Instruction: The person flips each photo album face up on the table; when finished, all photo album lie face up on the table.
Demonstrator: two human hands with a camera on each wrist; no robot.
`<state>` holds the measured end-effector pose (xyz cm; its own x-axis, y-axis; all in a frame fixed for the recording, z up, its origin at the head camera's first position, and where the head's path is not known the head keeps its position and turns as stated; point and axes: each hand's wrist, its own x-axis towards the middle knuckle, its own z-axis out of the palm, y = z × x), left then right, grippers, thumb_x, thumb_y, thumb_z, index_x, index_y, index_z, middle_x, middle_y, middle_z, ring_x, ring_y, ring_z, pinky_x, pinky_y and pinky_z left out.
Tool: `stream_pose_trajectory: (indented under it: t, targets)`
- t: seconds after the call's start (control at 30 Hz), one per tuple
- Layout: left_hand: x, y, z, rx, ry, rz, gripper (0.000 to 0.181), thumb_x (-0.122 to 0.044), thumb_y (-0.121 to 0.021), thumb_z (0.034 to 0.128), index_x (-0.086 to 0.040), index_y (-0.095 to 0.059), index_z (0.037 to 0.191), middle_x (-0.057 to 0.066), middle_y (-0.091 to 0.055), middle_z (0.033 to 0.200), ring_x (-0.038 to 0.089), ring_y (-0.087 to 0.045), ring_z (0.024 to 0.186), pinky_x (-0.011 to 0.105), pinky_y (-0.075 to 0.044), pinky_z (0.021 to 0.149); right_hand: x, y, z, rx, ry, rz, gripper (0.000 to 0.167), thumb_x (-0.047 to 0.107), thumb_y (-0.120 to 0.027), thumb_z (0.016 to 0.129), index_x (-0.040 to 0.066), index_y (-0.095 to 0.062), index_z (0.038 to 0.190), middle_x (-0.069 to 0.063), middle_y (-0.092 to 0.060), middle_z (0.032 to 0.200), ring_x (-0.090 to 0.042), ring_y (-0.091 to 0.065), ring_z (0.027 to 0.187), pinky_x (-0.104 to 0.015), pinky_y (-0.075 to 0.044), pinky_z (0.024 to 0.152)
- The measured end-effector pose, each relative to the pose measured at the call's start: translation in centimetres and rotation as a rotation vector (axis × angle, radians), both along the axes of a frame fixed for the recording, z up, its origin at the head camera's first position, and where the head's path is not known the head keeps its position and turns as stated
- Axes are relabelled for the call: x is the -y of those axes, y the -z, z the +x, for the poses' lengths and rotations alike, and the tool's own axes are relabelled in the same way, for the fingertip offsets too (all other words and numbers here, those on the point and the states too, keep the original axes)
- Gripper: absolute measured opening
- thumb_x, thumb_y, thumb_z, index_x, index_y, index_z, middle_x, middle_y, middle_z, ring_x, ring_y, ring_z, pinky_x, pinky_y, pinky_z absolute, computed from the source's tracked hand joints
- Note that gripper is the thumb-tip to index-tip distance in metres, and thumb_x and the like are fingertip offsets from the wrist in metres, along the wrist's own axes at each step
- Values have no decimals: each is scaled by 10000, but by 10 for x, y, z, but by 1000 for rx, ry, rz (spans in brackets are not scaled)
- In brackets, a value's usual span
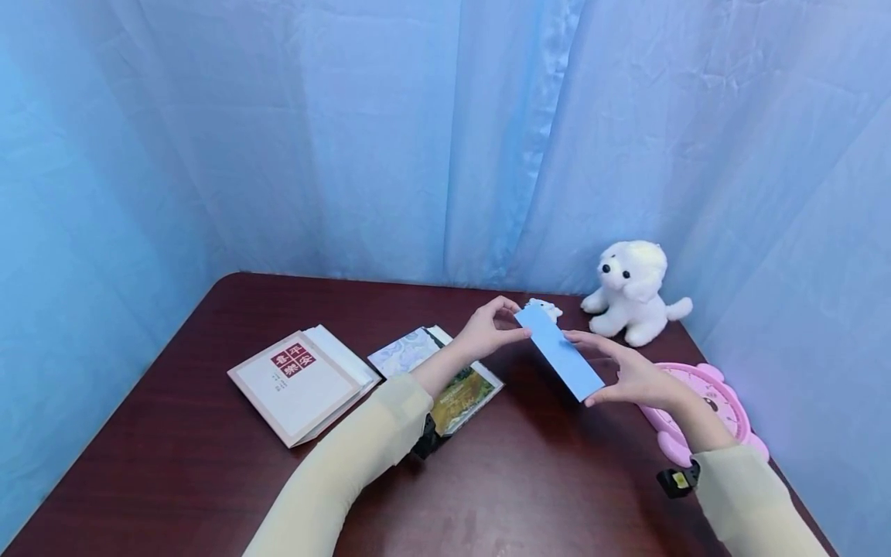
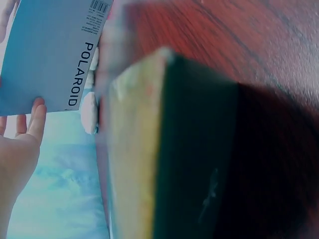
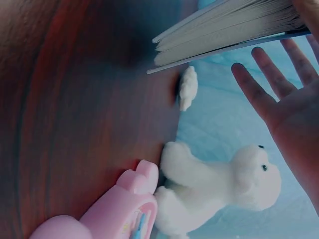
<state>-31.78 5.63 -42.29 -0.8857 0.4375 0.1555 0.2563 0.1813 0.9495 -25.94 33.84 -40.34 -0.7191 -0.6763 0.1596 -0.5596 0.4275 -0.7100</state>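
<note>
Both hands hold a blue book (image 1: 560, 352) tilted above the table. Its pale page block shows in the right wrist view, and its cover (image 2: 50, 55) reads POLAROID beside a barcode in the left wrist view. The left hand (image 1: 490, 329) grips the far-left end, thumb and fingers at the edge. At the near-right end is the right hand (image 1: 629, 375), thumb at the corner and fingers along the side. From the right wrist, this hand's fingers (image 3: 266, 82) look spread, and its thumb is mostly out of frame. Beyond the book sits a small white figure (image 1: 548, 309), partly hidden.
Under the left forearm lie picture-covered books (image 1: 469, 398). Farther left is a stack with a cream book (image 1: 299, 398) bearing red characters. A white plush dog (image 1: 629, 290) sits at the back right, behind a pink clock (image 1: 738, 422). Blue curtains (image 1: 383, 139) hang around the table.
</note>
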Motion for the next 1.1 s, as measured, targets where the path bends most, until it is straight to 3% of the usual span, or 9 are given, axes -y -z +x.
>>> stream_pose_trajectory:
  t: [0.23,0.47,0.57,0.7,0.87,1.1]
  targets:
    - [-1,7,-4,21,3,-5,341,-189,-729,832,-89,-536,1095,90,-545,1235,299,-578,1138,278,-510,824,3,9,-4,39,-14,-9,981,93,-848,674,73,-280,1474,-118,-335,1478,-33,-389,1283,-150,-408,962]
    - [2,15,-9,85,66,6,337,-102,-725,827,-55,-530,1098,97,-566,1147,259,-600,1109,270,-525,794,8,15,-4,-46,43,119,1051,228,-878,645,112,-259,1487,-93,-311,1496,-73,-345,1291,-102,-291,1009]
    - [5,18,-11,53,95,-57,369,-107,-724,829,-80,-520,1135,86,-553,1161,216,-596,1091,278,-509,832,10,19,-2,-45,69,170,1039,276,-868,659,146,-257,1490,-65,-298,1490,-215,-341,1274,-266,-352,1013]
    - [8,24,-13,-25,126,-147,459,-125,-718,838,-125,-477,1230,71,-534,1204,188,-575,1079,272,-486,875,19,16,3,-14,67,185,994,285,-848,688,137,-267,1482,-105,-276,1474,-360,-324,1247,-544,-374,924]
    - [8,29,-16,-97,196,-192,537,-97,-689,860,-157,-431,1327,77,-514,1263,185,-567,1083,256,-489,861,16,27,-1,-34,62,214,978,356,-835,696,179,-276,1479,-86,-269,1480,-327,-326,1246,-529,-389,881]
    - [10,34,-17,-100,286,-265,593,-2,-673,848,-186,-434,1359,60,-454,1403,169,-466,1270,279,-456,956,14,36,-5,-51,66,230,921,422,-808,712,222,-316,1464,-21,-269,1485,-285,-287,1274,-539,-384,897]
